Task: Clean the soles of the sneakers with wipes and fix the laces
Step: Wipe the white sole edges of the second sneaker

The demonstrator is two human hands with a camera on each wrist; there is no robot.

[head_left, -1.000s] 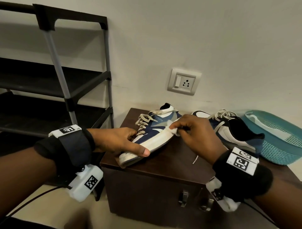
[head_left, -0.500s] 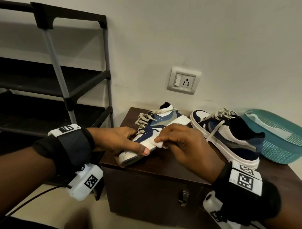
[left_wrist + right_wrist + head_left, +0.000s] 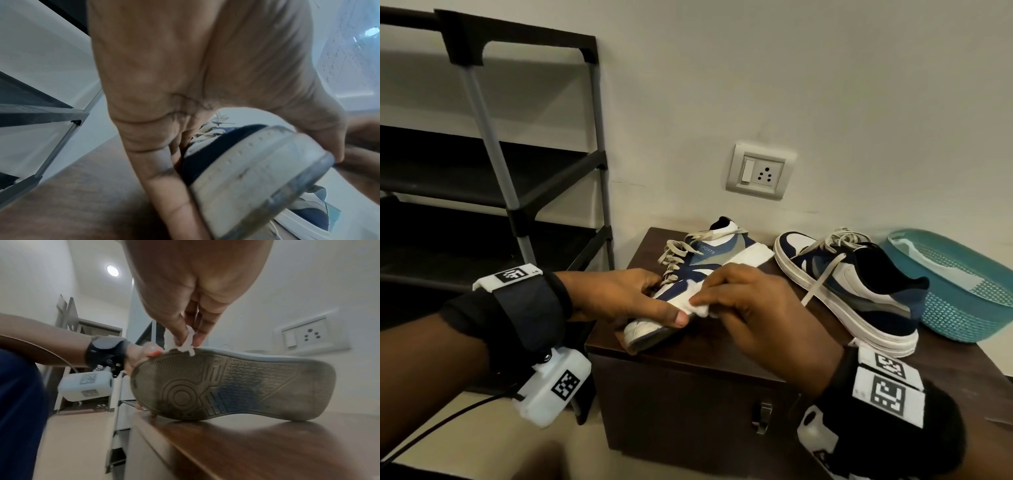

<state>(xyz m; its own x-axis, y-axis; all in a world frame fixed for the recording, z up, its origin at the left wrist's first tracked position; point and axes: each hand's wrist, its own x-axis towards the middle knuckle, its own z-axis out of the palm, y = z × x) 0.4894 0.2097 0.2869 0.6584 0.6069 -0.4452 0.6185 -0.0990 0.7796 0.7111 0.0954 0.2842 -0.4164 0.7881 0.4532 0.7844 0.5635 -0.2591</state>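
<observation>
Sneaker in hand (image 3: 690, 270): blue, grey and white, beige laces, tipped on its side near the cabinet top's (image 3: 722, 346) front left corner; worn grey tread faces the person.
Left hand (image 3: 616, 298): fingers and thumb wrapped round the toe.
Right hand (image 3: 753, 308): thumb and fingertips pinching a white wipe (image 3: 697, 305) against the sole's white edge.
Sneakers: two; second sneaker (image 3: 856, 287) upright toward the right.
Basket (image 3: 962, 308): teal, at the right edge; contents unclear.
</observation>
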